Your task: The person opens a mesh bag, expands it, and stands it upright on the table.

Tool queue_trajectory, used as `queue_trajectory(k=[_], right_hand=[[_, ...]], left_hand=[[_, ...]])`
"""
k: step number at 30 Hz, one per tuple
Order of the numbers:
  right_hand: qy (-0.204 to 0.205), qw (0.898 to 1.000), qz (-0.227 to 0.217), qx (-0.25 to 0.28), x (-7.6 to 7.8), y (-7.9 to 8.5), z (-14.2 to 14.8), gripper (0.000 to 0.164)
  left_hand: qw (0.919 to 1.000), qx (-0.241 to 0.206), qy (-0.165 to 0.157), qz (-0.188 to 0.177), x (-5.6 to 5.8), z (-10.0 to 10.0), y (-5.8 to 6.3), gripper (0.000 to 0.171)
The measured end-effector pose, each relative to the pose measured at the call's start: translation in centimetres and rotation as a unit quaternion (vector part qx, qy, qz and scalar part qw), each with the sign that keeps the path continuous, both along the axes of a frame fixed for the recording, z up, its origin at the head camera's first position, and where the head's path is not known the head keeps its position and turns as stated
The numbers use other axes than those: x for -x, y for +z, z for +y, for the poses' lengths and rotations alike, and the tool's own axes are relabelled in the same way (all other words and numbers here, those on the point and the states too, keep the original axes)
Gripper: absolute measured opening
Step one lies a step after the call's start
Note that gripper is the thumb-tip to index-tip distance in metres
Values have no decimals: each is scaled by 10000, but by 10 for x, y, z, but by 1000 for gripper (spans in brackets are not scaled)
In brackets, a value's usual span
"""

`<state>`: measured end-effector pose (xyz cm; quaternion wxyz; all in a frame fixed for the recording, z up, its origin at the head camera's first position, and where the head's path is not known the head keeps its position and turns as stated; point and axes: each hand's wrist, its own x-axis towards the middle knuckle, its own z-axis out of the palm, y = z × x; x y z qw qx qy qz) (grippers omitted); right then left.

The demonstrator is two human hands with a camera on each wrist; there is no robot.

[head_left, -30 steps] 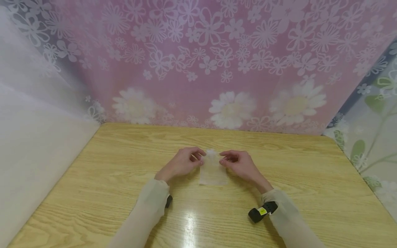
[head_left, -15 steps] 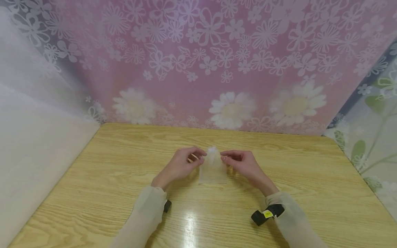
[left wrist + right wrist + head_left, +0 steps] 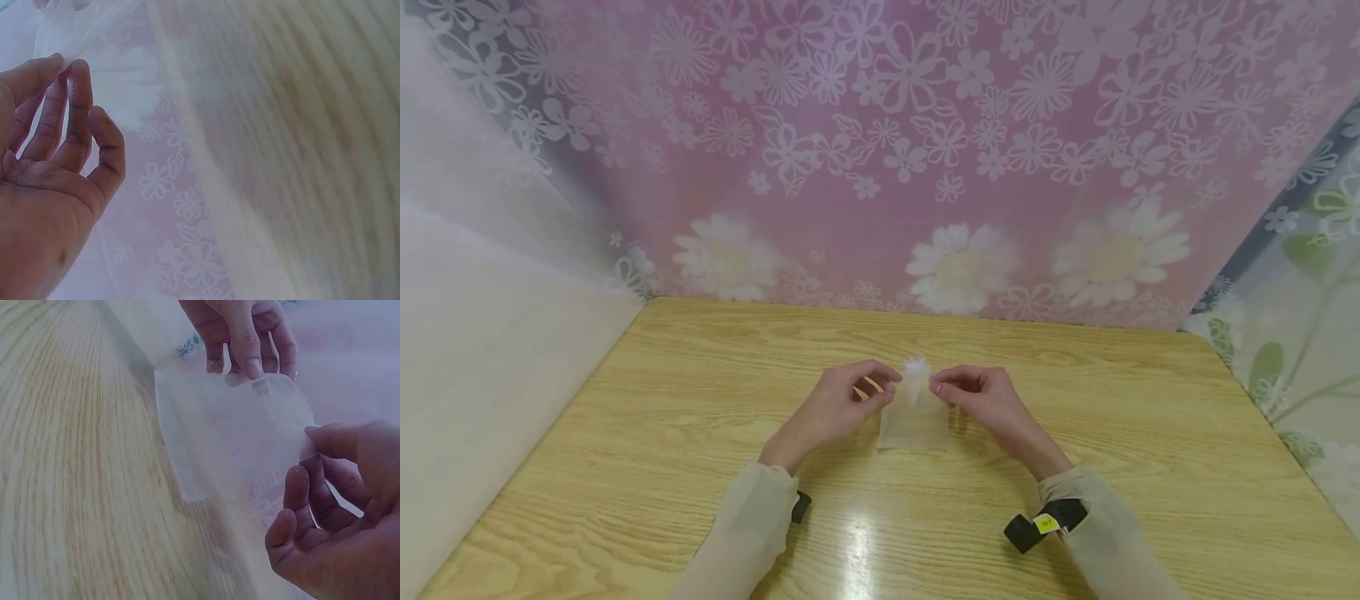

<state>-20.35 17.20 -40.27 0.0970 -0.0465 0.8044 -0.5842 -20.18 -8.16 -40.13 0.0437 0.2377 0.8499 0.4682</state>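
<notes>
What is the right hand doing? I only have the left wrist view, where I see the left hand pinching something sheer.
Observer: In the right wrist view, the right hand pinches the edge of a sheer bag between thumb and finger, opposite the left hand.

Operator: My picture cuts the bag off. How does its end farthest from the person look?

Observer: The head view shows that end gathered into a whitish ruffle between the two hands.
</notes>
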Motion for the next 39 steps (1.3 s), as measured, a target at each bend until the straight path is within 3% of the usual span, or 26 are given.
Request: queue_trajectory(k=[10,17,23,29,39], right_hand=[[-213,9993,83,311,-5,-2,-5,25],[-159,9980,397,464,-13,-1,-7,27],[2,9950,765,647,-18,0,-10,23],[-57,9948,894,479,-21,-1,-11,20],[39,9917,1257,261,-24,-3,-10,15]], left_hand=[[9996,10,299,8,-6,-2,5,21],[9959,-443,720,334,-7,2,7,27],[9951,-701,639,268,-6,8,9,28],[9954,-768,564,7,-9,12,10,18],[9937,-906,662,-2,-12,15,8,10]])
